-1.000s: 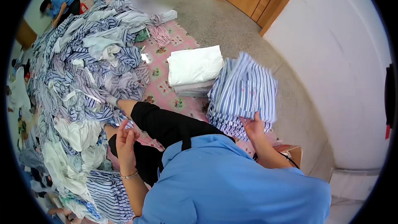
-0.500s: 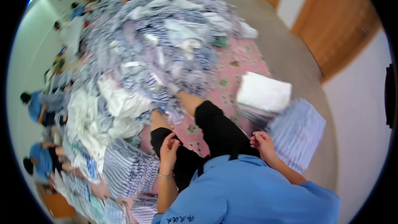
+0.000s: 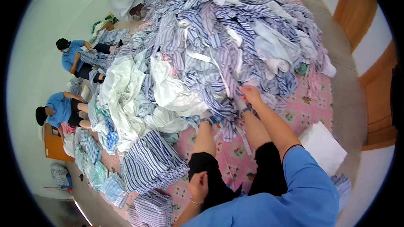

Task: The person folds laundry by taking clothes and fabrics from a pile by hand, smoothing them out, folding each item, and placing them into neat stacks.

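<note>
A large heap of crumpled striped clothes (image 3: 219, 46) lies in front of my legs. My right hand (image 3: 251, 94) is stretched out to its near edge above my feet, fingers drawn together against the cloth; what they pinch, if anything, is too small to tell. Close to my lap, my left hand (image 3: 198, 187) has its fingers curled in, with nothing visible in them. White crumpled cloth (image 3: 172, 86) lies in the heap ahead of it. To its left sits a folded stack of blue-striped clothes (image 3: 153, 164), with another striped stack (image 3: 151, 208) nearer to me.
Folded white cloth (image 3: 323, 148) lies at the right, with folded striped clothes (image 3: 341, 189) behind my right sleeve. Two people (image 3: 73, 56) (image 3: 59, 107) in blue sit at the left among clothes. A pink patterned mat (image 3: 309, 109) is underneath. Doors line the right wall.
The view has swung left. My right hand has left the folded striped stack at the right and reached forward to the heap. My left hand stays near my lap, its fingers now more curled.
</note>
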`<state>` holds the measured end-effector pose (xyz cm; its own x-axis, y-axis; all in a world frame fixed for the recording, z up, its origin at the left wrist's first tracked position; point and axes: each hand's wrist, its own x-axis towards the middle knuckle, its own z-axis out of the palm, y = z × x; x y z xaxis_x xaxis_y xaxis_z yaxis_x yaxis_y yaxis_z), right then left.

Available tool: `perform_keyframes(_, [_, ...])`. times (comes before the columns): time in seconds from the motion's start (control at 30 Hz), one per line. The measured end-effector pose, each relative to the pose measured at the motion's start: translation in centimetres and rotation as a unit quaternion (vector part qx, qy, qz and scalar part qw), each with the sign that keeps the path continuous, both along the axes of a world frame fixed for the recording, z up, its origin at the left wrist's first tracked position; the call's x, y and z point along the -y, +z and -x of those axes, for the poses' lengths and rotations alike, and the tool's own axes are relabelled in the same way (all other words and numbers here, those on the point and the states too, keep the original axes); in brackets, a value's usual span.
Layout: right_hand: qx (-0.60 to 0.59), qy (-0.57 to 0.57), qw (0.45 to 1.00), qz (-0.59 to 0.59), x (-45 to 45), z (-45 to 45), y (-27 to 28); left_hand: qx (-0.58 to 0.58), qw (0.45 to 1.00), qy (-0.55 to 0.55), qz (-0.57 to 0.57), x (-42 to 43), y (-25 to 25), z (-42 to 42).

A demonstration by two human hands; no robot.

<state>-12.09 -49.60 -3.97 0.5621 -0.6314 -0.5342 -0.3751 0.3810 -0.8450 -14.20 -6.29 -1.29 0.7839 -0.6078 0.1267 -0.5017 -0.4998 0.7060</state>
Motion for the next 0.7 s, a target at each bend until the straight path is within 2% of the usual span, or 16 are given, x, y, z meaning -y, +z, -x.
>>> perform_keyframes(0.03, [-0.033,0.017,0.994,0.108,1.2,-3.1,-1.0,0.029,0.999,-0.015,-0.012,0.4,0.4,-0.2])
perform_keyframes(0.1, [-0.096,0.047,0.943,0.314,2.1,-8.5,-4.1,0.064,0.996,-0.042,-0.043,0.5,0.1,-0.6])
perform_keyframes(0.13, [-0.036,-0.008,0.915,0.401,1.2,-9.9,-3.9,0.070,0.995,-0.042,-0.049,0.5,-0.1,-0.8])
perform_keyframes(0.23, [0.160,0.027,0.817,0.553,-1.5,-14.0,-1.2,0.081,0.994,-0.040,-0.062,0.2,-0.5,-1.1])
perform_keyframes(0.3, [-0.004,0.178,0.842,0.509,-1.3,-17.4,-4.7,0.088,0.994,-0.042,-0.054,0.4,-0.9,-1.3])
perform_keyframes(0.37, [-0.170,0.321,0.820,0.443,-1.2,-20.1,-7.3,0.094,0.994,-0.052,-0.032,0.8,-0.6,-1.5])
perform_keyframes(0.47, [-0.064,0.299,0.882,0.360,-3.1,-17.4,-7.3,0.094,0.994,-0.041,-0.023,1.0,-0.2,-1.5])
perform_keyframes(0.67, [-0.159,0.309,0.894,0.284,-0.9,-7.5,5.6,0.055,0.997,-0.036,-0.028,0.5,0.0,-1.2])
perform_keyframes(0.7, [-0.097,0.290,0.872,0.383,-1.0,-5.9,5.2,0.056,0.998,-0.037,-0.015,0.7,0.0,-1.1])
